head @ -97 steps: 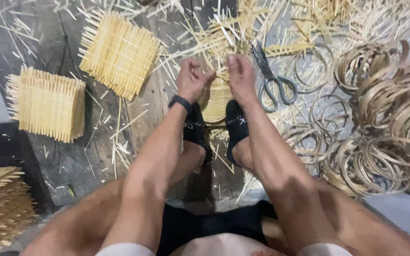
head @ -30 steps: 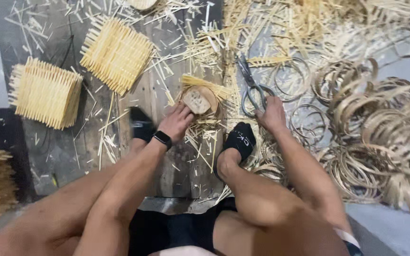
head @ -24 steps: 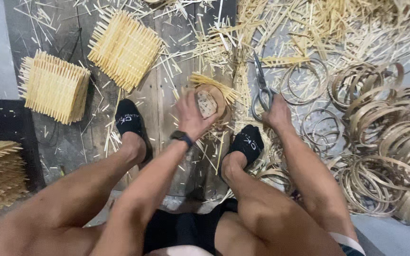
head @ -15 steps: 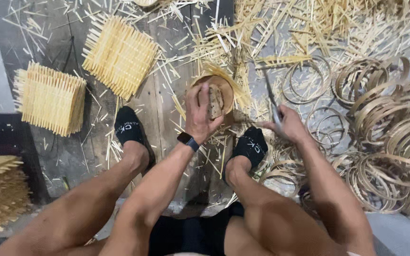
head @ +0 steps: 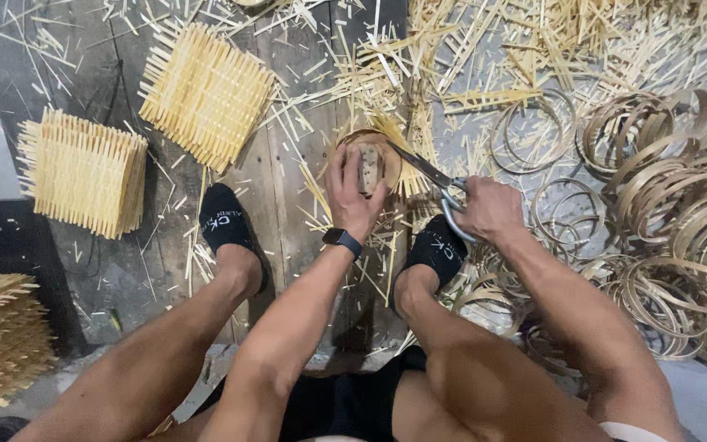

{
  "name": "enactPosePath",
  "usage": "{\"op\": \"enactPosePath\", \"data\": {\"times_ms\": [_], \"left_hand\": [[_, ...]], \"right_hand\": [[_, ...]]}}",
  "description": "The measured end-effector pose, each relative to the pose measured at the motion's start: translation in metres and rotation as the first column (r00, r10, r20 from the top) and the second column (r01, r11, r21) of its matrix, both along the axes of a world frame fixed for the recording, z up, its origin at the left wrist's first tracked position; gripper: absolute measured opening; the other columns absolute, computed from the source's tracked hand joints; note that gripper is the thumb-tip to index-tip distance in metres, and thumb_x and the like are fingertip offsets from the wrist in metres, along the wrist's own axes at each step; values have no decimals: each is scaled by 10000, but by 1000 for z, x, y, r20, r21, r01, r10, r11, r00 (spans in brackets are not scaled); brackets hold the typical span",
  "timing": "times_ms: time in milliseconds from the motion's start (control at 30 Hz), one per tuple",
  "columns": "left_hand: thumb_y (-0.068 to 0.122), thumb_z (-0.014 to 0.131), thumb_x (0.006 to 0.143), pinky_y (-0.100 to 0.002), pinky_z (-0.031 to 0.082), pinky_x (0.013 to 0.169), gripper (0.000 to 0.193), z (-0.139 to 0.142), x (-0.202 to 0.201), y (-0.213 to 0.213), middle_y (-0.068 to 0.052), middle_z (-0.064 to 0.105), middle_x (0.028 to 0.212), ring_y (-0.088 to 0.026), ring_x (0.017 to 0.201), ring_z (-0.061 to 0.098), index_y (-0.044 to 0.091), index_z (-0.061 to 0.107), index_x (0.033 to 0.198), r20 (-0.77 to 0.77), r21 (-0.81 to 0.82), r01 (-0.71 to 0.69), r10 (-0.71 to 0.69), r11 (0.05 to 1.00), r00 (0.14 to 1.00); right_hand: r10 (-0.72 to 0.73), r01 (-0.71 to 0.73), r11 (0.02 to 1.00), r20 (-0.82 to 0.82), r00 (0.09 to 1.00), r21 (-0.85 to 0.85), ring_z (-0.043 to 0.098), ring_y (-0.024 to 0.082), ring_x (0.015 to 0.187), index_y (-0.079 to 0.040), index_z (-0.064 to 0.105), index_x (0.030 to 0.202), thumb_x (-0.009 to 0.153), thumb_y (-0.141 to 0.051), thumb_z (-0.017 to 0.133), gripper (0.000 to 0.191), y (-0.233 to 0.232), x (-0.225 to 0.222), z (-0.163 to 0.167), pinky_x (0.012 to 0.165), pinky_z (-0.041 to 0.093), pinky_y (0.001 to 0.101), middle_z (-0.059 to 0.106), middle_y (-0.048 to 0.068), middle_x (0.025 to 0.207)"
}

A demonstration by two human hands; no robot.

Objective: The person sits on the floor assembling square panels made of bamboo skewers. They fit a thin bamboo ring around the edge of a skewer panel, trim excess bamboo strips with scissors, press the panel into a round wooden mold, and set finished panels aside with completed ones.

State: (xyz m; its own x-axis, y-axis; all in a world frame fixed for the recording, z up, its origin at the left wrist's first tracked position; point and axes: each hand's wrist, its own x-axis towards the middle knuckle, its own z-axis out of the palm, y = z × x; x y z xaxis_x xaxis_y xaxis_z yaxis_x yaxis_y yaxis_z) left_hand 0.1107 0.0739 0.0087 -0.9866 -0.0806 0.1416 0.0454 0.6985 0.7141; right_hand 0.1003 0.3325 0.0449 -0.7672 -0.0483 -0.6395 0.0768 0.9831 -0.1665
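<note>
The left hand (head: 353, 192) lies with fingers spread over a small round bamboo frame (head: 367, 160) that sits on the dark plank floor (head: 288, 188) between the person's feet, pressing it down; a black band circles that wrist. The right hand (head: 488, 211) is curled tight through the loops of a pair of scissors (head: 431, 176), whose blades point left and reach the frame's right edge — whether they are parted cannot be told. Loose bamboo slivers (head: 386, 74) lie scattered around the frame. To the right, well apart, a heap of thin bamboo rings (head: 664, 188) spreads over the floor. To the left sit two woven slat mats (head: 206, 94) — one near the left foot, one farther out.
</note>
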Motion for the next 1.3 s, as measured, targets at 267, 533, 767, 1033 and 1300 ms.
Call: {"op": "enactPosePath", "data": {"times_ms": [267, 533, 767, 1033, 1300], "left_hand": [[142, 812, 774, -464, 411, 1179, 828, 5, -2, 0, -215, 547, 1457, -411, 1356, 525, 37, 431, 1502, 54, 142, 35, -43, 989, 998], [77, 779, 707, -471, 413, 1163, 812, 10, -15, -13, -184, 562, 1413, -391, 1324, 522, 72, 499, 1469, 73, 91, 88, -94, 992, 993], [-2, 706, 693, -444, 424, 1178, 802, 16, -22, -25, -163, 566, 1448, -385, 1351, 527, 167, 543, 1461, 143, 220, 256, -290, 942, 946], [-40, 722, 658, -416, 477, 1149, 797, 26, -40, -40, -92, 626, 1334, -336, 1275, 591, 203, 594, 1406, 202, 217, 376, -418, 901, 886], [265, 917, 620, -521, 384, 1076, 866, 34, -32, -21, -231, 500, 1370, -429, 1288, 437, 105, 524, 1375, 48, -92, 188, -184, 978, 982]], "right_hand": [[145, -142, 989, -530, 836, 46, 666, 365, 853, 13, 671, 915, 780, -511, 727, 544, -1, 1, -24, 676, 552, 486, 667, 214, 886], [175, -176, 984, -415, 893, 36, 648, 359, 858, -8, 679, 983, 869, -395, 725, 405, 20, -18, -34, 702, 542, 506, 652, 207, 916], [189, -170, 982, -381, 905, 84, 643, 300, 814, -44, 678, 1020, 913, -345, 681, 320, 13, -18, -49, 737, 549, 446, 647, 158, 902], [315, -289, 949, -346, 884, 125, 627, 329, 790, 53, 663, 888, 772, -595, 757, 666, 23, -29, -24, 735, 545, 437, 631, 202, 821], [185, -188, 982, -375, 909, 29, 666, 361, 911, -28, 702, 998, 864, -353, 701, 351, 12, -22, -35, 799, 554, 496, 656, 198, 952]]}}
